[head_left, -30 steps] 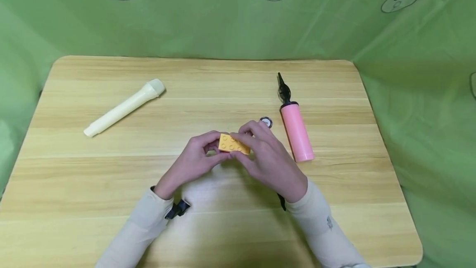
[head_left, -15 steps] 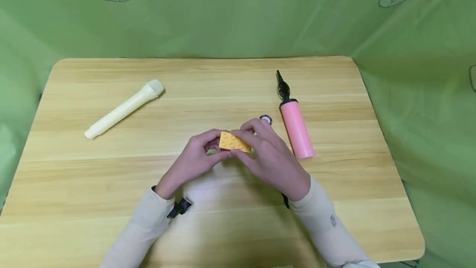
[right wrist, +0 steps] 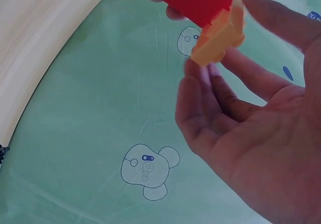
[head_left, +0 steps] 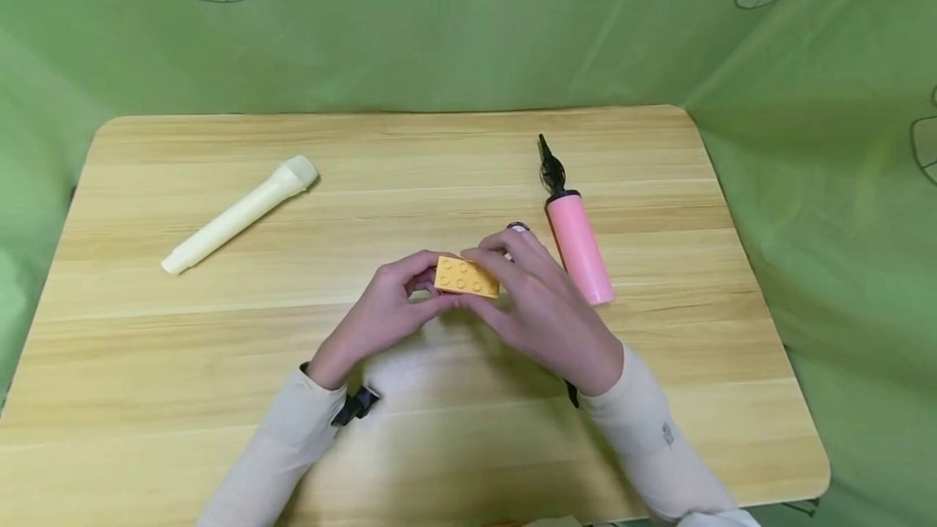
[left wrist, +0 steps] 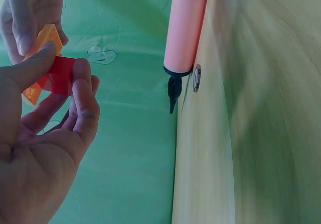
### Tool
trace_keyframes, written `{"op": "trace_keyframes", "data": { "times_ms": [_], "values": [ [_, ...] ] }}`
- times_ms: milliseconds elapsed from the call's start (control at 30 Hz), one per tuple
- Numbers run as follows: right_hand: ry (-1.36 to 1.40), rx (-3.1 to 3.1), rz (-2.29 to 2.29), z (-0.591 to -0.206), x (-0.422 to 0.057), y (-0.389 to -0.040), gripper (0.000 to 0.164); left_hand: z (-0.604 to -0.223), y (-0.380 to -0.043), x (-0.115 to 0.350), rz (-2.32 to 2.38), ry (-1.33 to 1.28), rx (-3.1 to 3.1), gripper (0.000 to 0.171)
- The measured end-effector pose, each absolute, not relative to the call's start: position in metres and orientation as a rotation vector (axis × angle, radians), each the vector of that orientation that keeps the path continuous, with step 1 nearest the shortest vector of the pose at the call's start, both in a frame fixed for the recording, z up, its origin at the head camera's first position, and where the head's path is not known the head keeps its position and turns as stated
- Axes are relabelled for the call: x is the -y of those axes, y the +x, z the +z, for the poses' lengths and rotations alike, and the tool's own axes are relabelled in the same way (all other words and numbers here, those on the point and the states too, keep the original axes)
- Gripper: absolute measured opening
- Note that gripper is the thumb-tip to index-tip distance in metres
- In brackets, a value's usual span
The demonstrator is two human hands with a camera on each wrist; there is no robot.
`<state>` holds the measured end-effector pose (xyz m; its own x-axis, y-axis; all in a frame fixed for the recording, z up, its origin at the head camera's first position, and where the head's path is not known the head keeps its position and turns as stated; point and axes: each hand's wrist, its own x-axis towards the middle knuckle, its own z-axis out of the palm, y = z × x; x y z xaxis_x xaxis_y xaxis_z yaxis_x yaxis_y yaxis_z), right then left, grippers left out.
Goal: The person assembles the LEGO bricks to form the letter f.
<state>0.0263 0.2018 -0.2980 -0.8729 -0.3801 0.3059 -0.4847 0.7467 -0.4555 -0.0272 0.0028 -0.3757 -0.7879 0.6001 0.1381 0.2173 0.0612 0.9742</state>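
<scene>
Head, wrist views: left fingers (left wrist: 86, 106) pinch red brick (left wrist: 61, 74), right fingers (head_left: 501, 267) studs-up yellow brick (head_left: 460, 276), long axis sideways.

There are two hands, one left hand (head_left: 384, 303) and one right hand (head_left: 545, 311), and two toy blocks: one orange block (head_left: 457, 276) and one red block (left wrist: 61, 74). One cream microphone (head_left: 237, 215), one pink pump (head_left: 578, 246), one round disc (left wrist: 196, 78), one table (head_left: 183, 348) and two pale sleeves (head_left: 274, 446) complete the count.

Above the worktop's (head_left: 410, 185) middle, the toy bricks (head_left: 467, 276) sit between my left hand (head_left: 384, 303) and right hand (head_left: 552, 315); microphone (head_left: 241, 214) toward the far left corner, pump (head_left: 578, 246) toward the far right, disc (left wrist: 197, 78) just left of it.
</scene>
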Motion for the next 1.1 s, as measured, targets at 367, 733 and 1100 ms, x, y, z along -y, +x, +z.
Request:
{"op": "trace_keyframes", "data": {
  "times_ms": [367,733,1100],
  "values": [
    [0.676,2.698,0.722,-0.299,-0.213,0.036,0.067,-0.377,-0.026,-0.001,1.758,0.783,-2.049,0.036],
    [0.508,2.777,0.679,-0.305,-0.235,0.049,0.068,-0.379,-0.025,0.001,1.766,0.739,-2.038,0.036],
    [0.365,2.874,0.656,-0.321,-0.259,0.064,0.06,-0.376,-0.026,0.001,1.753,0.739,-2.064,0.038]
  ]
}}
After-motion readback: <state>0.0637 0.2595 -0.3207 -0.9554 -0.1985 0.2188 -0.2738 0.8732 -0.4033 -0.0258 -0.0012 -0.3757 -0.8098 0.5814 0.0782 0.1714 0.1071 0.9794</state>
